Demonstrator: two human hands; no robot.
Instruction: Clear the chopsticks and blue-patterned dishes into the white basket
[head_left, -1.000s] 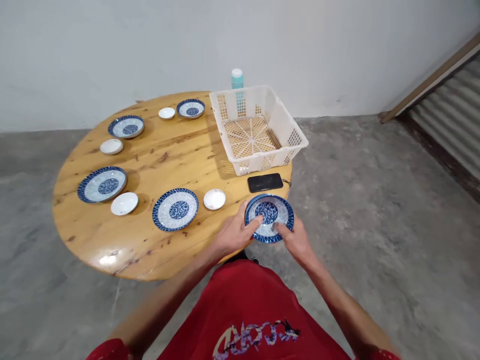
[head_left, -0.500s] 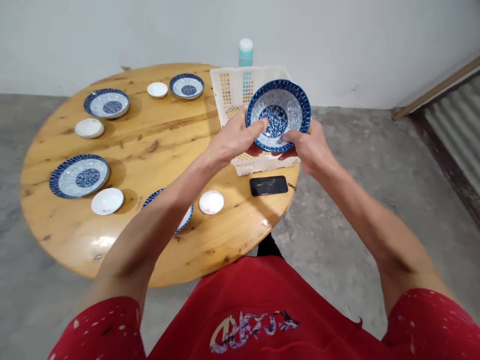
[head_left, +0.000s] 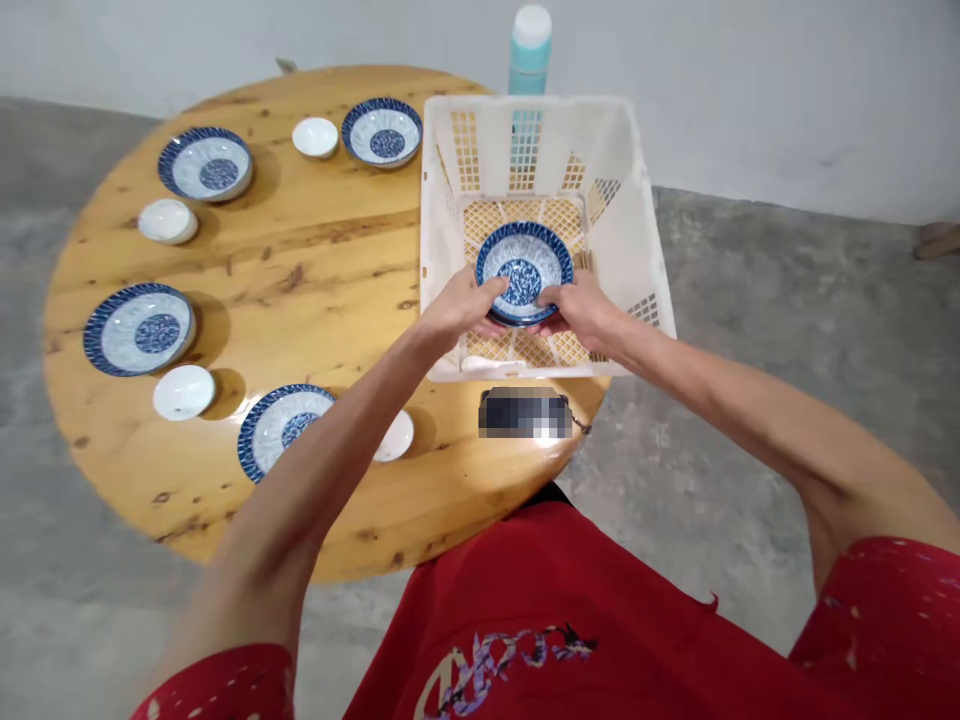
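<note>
A blue-and-white patterned bowl point(head_left: 534, 248) is held between both hands, inside the opening of a white plastic basket point(head_left: 651, 250). My left hand point(head_left: 466, 302) grips its left side, thumb over the inner face and fingers underneath. On the other side my right hand point(head_left: 581, 305) is closed in the same way, thumb inside the rim. Whether the bowl touches the basket floor I cannot tell. Beside the bowl, partly behind my right hand, thin brown sticks point(head_left: 585, 262) show in the basket.
Round wooden table point(head_left: 315, 290) carries several blue-rimmed dishes point(head_left: 139, 330) and small white bowls point(head_left: 184, 392) along its left side. A phone point(head_left: 525, 412), pixelated, lies before the basket. Behind it stands a turquoise bottle point(head_left: 529, 60). My left forearm partly covers a front dish point(head_left: 262, 430).
Both hands have lowered the bowl from above the basket's front into it. The view has shifted, so the basket's inside now shows. The grip looks the same.
</note>
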